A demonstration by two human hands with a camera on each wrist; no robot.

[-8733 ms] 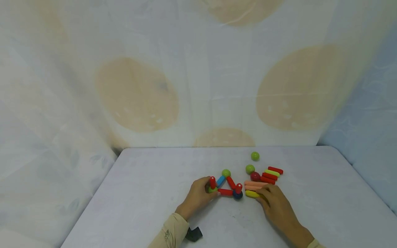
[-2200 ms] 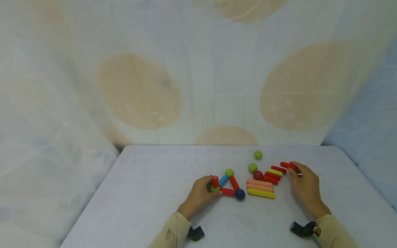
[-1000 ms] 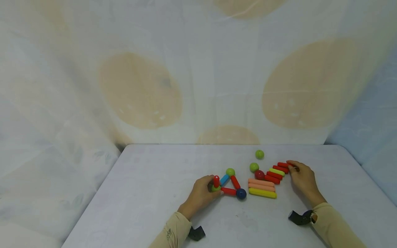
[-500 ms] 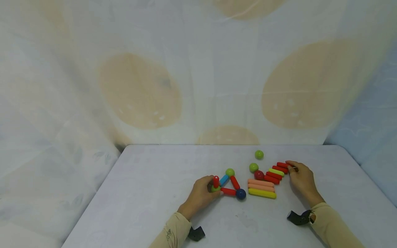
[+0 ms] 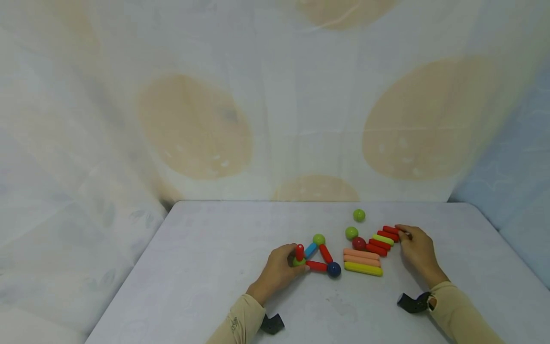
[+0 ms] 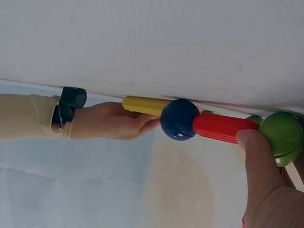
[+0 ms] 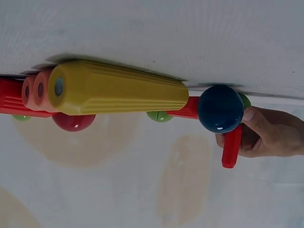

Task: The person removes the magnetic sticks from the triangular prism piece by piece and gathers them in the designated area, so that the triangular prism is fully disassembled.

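Nothing much shifts; our left hand [image 5: 277, 270] still grips the green ball [image 5: 298, 262]; right hand [image 5: 416, 248], at 3 o'clock, pinches a red stick [image 5: 391, 230].

No legible text or labels

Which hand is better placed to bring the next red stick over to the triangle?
Probably the right hand: its fingertips already touch the far red stick in the row. The left hand holds the triangle's green corner ball, steadying it.

Twelve sticks [image 5: 363, 268], six balls [image 5: 359, 215]
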